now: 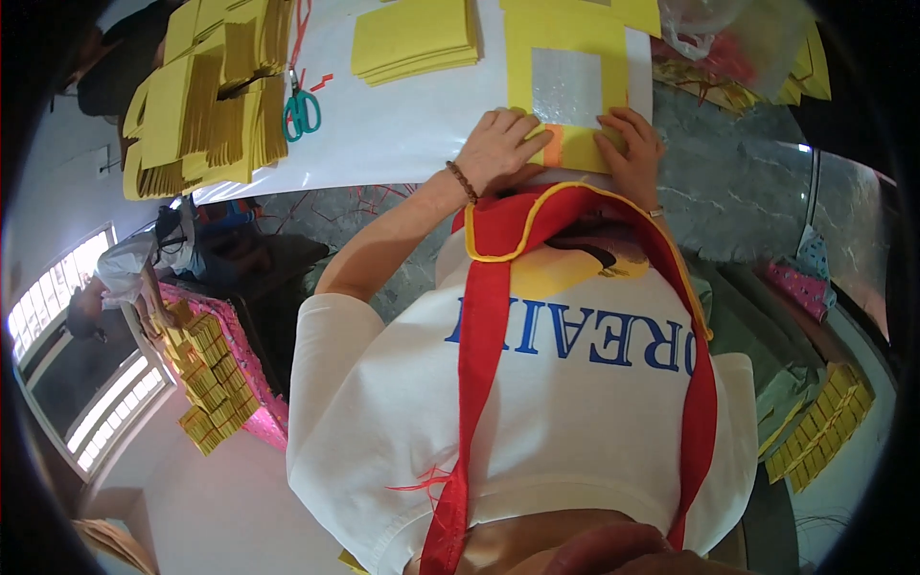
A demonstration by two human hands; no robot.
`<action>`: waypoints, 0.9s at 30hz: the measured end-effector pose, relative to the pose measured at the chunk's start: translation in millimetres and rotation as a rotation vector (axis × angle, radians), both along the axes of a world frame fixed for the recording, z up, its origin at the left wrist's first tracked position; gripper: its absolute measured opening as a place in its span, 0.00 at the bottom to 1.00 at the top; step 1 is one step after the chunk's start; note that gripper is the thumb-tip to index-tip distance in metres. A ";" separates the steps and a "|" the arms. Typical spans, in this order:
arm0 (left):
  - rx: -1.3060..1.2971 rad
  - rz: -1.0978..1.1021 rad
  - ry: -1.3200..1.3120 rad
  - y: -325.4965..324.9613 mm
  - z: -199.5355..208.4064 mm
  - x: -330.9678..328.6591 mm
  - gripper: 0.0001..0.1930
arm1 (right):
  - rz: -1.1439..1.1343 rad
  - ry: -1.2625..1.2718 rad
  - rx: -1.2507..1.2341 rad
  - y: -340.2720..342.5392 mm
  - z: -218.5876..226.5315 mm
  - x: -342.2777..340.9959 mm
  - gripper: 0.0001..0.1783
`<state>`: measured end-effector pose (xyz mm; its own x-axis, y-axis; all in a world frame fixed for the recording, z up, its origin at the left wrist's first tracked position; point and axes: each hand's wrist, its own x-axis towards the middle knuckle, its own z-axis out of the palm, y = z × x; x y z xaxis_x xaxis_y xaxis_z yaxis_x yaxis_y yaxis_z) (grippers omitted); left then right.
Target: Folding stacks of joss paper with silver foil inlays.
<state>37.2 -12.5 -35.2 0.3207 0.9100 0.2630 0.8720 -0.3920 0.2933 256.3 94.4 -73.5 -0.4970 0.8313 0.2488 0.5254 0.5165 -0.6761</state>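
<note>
A yellow paper sheet with a silvery square (566, 80) in its middle lies at the near edge of the white table. Its near part looks folded over, and an orange patch shows there. My left hand (500, 146), with a beaded bracelet at the wrist, grips the left side of this near part with bent fingers. At the right corner my right hand (632, 153) holds the same sheet, its fingers curled on top. Both thumbs are partly hidden. Further yellow paper shows just beyond the sheet.
Left on the white table (326, 144) stand stacks of folded yellow paper (206, 96) beside teal-handled scissors (301, 113). A flat yellow pile (414, 40) lies farther back. Clear plastic bags (714, 38) sit at right. Another person (129, 268) bends over tied yellow bundles (216, 374) at far left.
</note>
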 end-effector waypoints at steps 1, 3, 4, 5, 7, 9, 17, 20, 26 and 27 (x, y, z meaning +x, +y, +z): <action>0.023 -0.011 -0.013 0.1 -1.6 -2.9 0.26 | 0.020 0.023 0.000 1.6 -1.4 -0.3 0.14; 0.042 -0.034 -0.036 1.1 -2.9 -6.8 0.25 | 0.027 0.038 -0.003 5.8 -7.0 -0.1 0.13; 0.025 -0.034 -0.097 2.0 -2.7 -8.3 0.24 | 0.040 0.110 -0.071 8.7 -10.1 0.1 0.12; 0.008 -0.033 -0.157 3.2 -2.7 -7.7 0.23 | 0.054 0.183 -0.138 8.6 -12.1 2.1 0.11; 0.038 -0.016 -0.199 5.4 2.8 -6.2 0.17 | 0.025 0.170 -0.124 6.1 -8.3 -1.0 0.11; -0.034 -0.012 -0.271 4.8 4.5 -6.8 0.12 | 0.006 0.160 -0.110 6.8 -4.3 -0.5 0.13; -0.240 0.146 -0.498 8.6 7.0 -5.2 0.06 | 0.071 0.359 -0.304 11.4 -6.5 3.7 0.26; -0.357 0.213 -0.579 10.6 9.1 -6.5 0.07 | 0.084 0.388 -0.296 11.6 -5.9 2.4 0.26; -0.496 0.312 -0.681 13.8 3.4 -11.1 0.08 | 0.081 0.402 -0.294 12.5 -11.4 2.8 0.25; -0.525 0.320 -0.708 14.0 2.5 -11.7 0.09 | 0.079 0.402 -0.296 12.0 -11.1 2.9 0.25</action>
<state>25.5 1.5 -32.7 -0.0434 0.9847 -0.1686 0.4659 0.1692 0.8685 259.2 106.4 -84.7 -0.4747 0.8589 0.1925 0.1607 0.2996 -0.9404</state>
